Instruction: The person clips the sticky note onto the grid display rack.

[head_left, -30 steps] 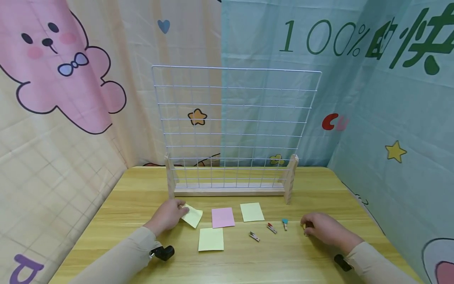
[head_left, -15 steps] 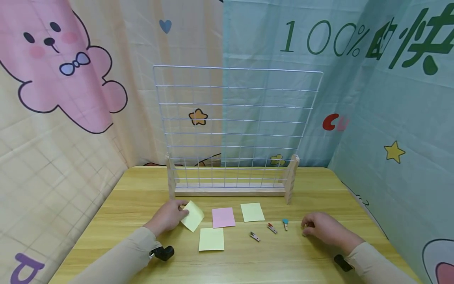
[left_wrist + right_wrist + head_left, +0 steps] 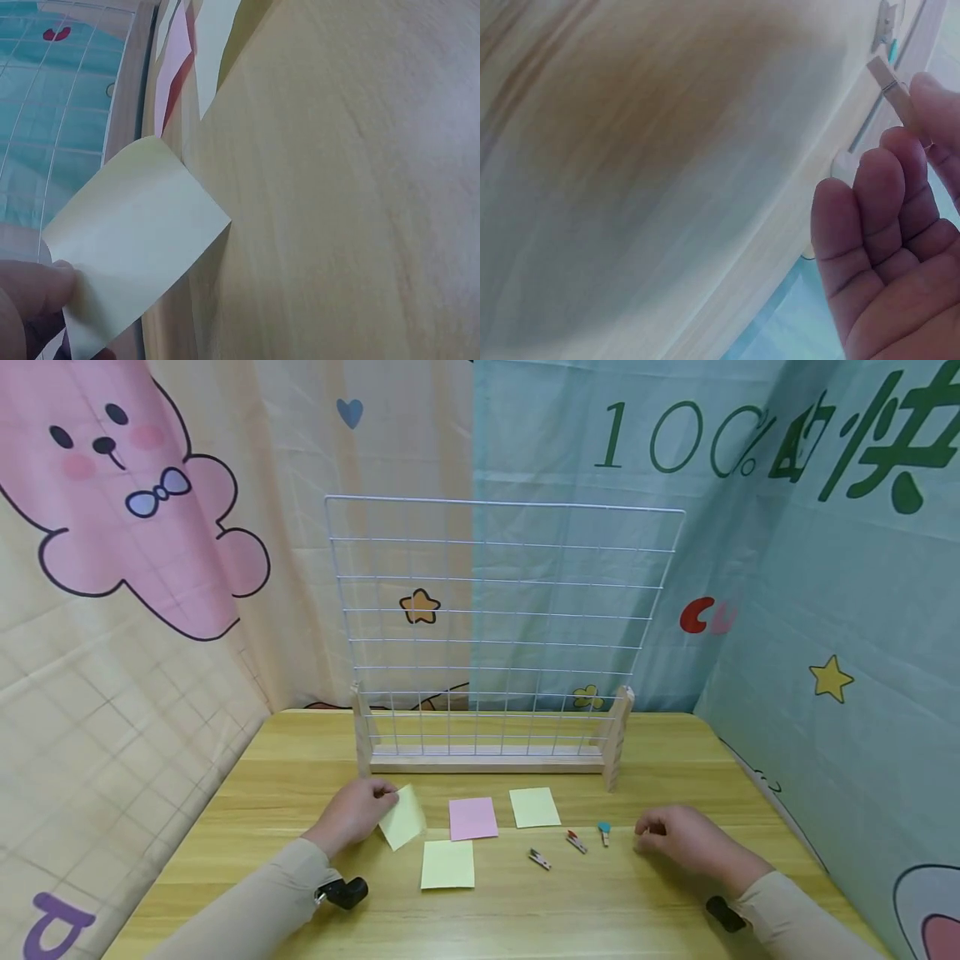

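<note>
My left hand (image 3: 356,812) pinches a pale yellow sticky note (image 3: 402,819) by its edge, thumb on its face in the left wrist view. The note stands tilted, raised off the table at the held side. To its right lie a pink sticky note (image 3: 473,819) and two more pale yellow ones, a front note (image 3: 447,865) and a back note (image 3: 535,807). My right hand (image 3: 690,842) is low over the table at the right. Between its thumb and index finger it holds a small wooden clothespin (image 3: 895,91), hidden in the head view; the other fingers are bent.
Three small clothespins lie between the notes and my right hand: a plain one (image 3: 539,860), a red-topped one (image 3: 577,842) and a blue-topped one (image 3: 604,833). Behind the notes stands a white wire grid in a wooden base (image 3: 487,768). Printed curtains surround the table.
The note in my left hand has swung and tilted up, its free end now nearer the hand. The right hand has barely moved, and its clothespin no longer shows in the head view.
</note>
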Available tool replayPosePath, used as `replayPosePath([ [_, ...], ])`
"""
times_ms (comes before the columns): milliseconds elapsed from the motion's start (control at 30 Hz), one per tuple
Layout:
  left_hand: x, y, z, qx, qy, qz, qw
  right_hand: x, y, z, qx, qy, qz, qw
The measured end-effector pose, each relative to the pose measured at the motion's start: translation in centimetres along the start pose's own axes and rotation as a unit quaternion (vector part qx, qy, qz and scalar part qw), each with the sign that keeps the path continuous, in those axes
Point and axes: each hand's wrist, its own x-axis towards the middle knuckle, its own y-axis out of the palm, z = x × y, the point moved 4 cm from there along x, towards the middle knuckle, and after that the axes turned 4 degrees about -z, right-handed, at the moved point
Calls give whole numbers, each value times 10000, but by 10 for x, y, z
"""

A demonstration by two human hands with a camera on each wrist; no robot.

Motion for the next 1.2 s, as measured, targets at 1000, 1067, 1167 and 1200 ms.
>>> replayPosePath([
  [1000, 3, -21, -18, -1470, 448, -836, 9846, 7, -1, 64, 683, -899, -705, 9911],
  [1067, 3, -22, -19, -1508, 491, -861, 9836, 8, -1, 69, 744, -1000, -730, 9895],
  [1167, 2, -24, -19, -1556, 583, -908, 9819, 9, -1, 75, 842, -1127, -757, 9872],
  [1200, 1, -25, -20, -1567, 621, -929, 9813, 10, -1, 76, 871, -1146, -763, 9866],
])
